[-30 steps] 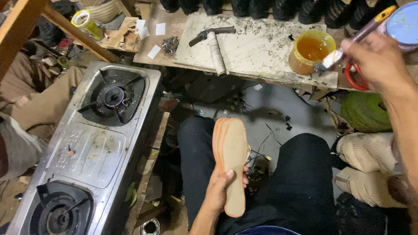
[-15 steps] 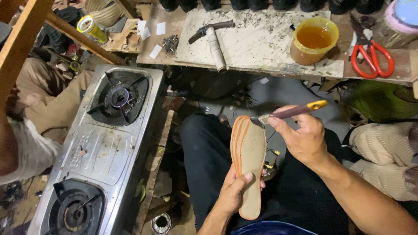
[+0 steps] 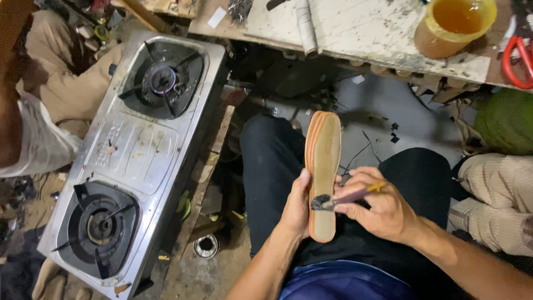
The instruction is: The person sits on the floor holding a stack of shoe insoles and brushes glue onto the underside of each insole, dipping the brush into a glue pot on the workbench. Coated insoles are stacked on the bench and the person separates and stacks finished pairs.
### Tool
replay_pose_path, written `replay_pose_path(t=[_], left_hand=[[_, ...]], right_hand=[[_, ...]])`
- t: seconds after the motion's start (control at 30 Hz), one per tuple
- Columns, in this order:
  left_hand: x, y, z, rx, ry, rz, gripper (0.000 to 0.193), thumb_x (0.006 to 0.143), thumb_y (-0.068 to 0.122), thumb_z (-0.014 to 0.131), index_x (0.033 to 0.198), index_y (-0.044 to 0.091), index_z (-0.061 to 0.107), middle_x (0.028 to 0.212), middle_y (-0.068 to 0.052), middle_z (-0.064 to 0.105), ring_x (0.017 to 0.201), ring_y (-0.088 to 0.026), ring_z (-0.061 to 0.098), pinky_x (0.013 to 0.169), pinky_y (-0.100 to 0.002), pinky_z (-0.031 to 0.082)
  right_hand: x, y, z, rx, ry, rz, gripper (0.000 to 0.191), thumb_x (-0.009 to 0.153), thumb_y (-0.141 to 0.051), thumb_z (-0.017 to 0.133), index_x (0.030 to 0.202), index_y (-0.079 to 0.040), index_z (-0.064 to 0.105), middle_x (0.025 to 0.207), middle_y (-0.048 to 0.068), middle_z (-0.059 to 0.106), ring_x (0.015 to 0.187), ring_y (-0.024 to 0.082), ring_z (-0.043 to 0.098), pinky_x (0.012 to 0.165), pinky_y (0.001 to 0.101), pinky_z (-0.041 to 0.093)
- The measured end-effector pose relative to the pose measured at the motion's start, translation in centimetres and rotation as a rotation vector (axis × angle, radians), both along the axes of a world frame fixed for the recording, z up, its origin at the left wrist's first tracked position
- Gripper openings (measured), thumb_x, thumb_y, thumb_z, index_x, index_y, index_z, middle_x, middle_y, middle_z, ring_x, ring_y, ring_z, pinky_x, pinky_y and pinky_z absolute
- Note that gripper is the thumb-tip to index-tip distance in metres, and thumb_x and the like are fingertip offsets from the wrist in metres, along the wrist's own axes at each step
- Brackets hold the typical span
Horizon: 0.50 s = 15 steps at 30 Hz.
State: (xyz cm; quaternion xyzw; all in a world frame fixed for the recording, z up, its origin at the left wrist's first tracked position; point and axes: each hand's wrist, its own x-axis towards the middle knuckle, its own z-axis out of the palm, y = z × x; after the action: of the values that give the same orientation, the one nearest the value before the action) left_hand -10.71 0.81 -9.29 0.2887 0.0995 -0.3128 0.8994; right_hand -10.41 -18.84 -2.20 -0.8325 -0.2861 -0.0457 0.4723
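Two hands work: left hand (image 3: 297, 208) grips insole (image 3: 323, 166), right hand (image 3: 380, 208) pinches brush (image 3: 333, 201) touching it.

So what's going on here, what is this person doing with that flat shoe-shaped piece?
A seated person holds a tan shoe insole upright over their lap in the left hand. The right hand holds a small brush, its dark bristles resting on the insole's lower part. On the workbench ahead stands a yellow cup of amber liquid, with red scissors beside it. A two-burner gas stove sits to the left.
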Motion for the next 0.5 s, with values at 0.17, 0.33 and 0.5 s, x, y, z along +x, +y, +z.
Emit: replay_pose_path(t=[0.17,0.33,0.5], left_hand=[[0.9,0.2,-0.1,-0.027,0.007,0.099,0.052,0.102,0.043,0.054,0.13,-0.001,0.06,0.106,-0.011,0.068,0.094,-0.019,0.065,0.083,-0.033,0.055],[1.6,0.6,0.3,-0.066,0.04,0.159,0.057,0.104,0.045,0.051,0.129,-0.006,0.058,0.109,-0.013,0.069,0.097,-0.021,0.067,0.085,-0.034,0.056],[1.5,2.8,1.5,0.064,-0.05,0.085,0.055,0.098,0.038,0.052,0.141,0.005,0.048,0.117,-0.012,0.068,0.098,-0.021,0.069,0.081,-0.034,0.059]], right_hand=[[-1.7,1.1,0.6,0.022,-0.09,0.126,0.031,0.077,-0.016,0.085,0.103,-0.012,0.068,0.096,-0.002,0.076,0.088,0.017,0.07,0.101,0.0493,0.047],[-1.8,0.3,2.3,-0.119,-0.044,0.282,0.024,0.076,-0.019,0.086,0.095,-0.013,0.073,0.091,-0.003,0.075,0.087,0.017,0.07,0.101,0.0503,0.046],[2.9,-5.4,5.0,-0.276,-0.014,-0.162,0.017,0.08,-0.026,0.079,0.09,-0.012,0.077,0.089,0.001,0.076,0.083,0.019,0.072,0.083,0.0369,0.056]])
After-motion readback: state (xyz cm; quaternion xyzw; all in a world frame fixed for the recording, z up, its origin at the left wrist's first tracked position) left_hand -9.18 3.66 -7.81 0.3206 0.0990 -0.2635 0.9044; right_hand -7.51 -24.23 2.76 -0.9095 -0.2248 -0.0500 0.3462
